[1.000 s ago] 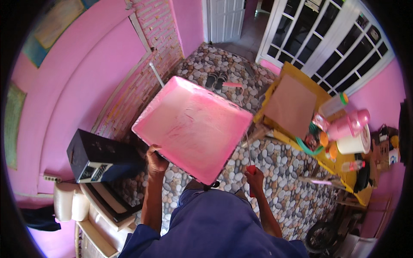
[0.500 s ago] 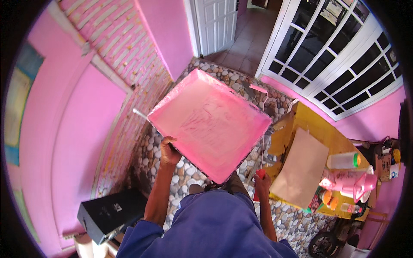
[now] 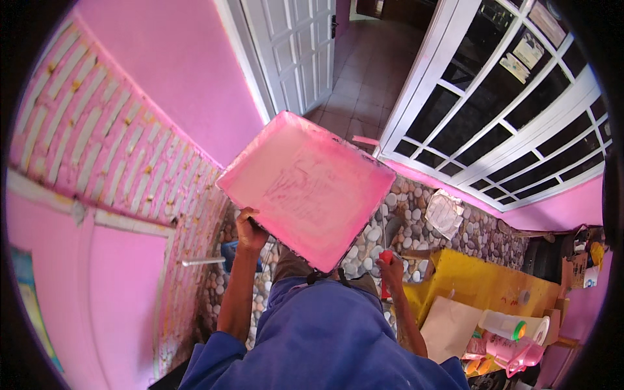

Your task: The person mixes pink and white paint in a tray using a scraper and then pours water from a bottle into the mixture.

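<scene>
My left hand [image 3: 250, 231] grips the lower left edge of a wide, shallow paint tray [image 3: 312, 188], thumb over the rim. Wet pink paint coats the tray's inside, with streaks across its middle. My right hand [image 3: 391, 272] is closed round the red handle of a paint roller [image 3: 366, 140], to the right of the tray. Its thin rod runs up past the tray's right corner, partly hidden, to a narrow pink roller head beyond the tray's far edge.
A yellow table [image 3: 468, 276] at the lower right bears a brown sheet [image 3: 452, 325], a pink jug [image 3: 517, 351] and a clear container [image 3: 497, 323]. Crumpled paper [image 3: 445, 213] lies on the pebbled floor. Ahead are a white door [image 3: 296, 55] and white-framed windows [image 3: 487, 104]; a pink-and-white brick wall [image 3: 104, 123] stands left.
The view has shifted toward the doorway: door and windows look nearer, the table sits lower right, and the black box has nearly left view. Tray and roller stay in my hands.
</scene>
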A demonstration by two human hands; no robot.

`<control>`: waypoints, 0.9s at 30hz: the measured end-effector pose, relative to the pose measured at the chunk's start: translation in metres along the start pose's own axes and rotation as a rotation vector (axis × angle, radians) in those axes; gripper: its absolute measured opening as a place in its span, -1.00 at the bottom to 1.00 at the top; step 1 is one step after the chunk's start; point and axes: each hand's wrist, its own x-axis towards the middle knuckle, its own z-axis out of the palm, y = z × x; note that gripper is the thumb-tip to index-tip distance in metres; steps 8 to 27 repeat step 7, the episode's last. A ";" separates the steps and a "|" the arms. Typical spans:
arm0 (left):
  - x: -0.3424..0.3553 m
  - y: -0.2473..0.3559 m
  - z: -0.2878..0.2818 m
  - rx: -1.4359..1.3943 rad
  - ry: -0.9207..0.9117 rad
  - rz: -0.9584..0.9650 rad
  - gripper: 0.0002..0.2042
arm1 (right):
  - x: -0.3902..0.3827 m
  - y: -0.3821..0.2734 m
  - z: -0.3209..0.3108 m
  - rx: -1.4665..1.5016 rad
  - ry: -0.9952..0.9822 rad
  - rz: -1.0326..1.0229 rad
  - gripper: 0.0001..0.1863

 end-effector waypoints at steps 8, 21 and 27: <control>0.235 0.027 0.036 0.065 -0.103 -0.073 -0.49 | 0.139 -0.085 0.072 -0.004 0.058 -0.016 -0.84; 0.235 0.027 0.036 0.065 -0.103 -0.073 -0.49 | 0.139 -0.085 0.072 -0.004 0.058 -0.016 -0.84; 0.235 0.027 0.036 0.065 -0.103 -0.073 -0.49 | 0.139 -0.085 0.072 -0.004 0.058 -0.016 -0.84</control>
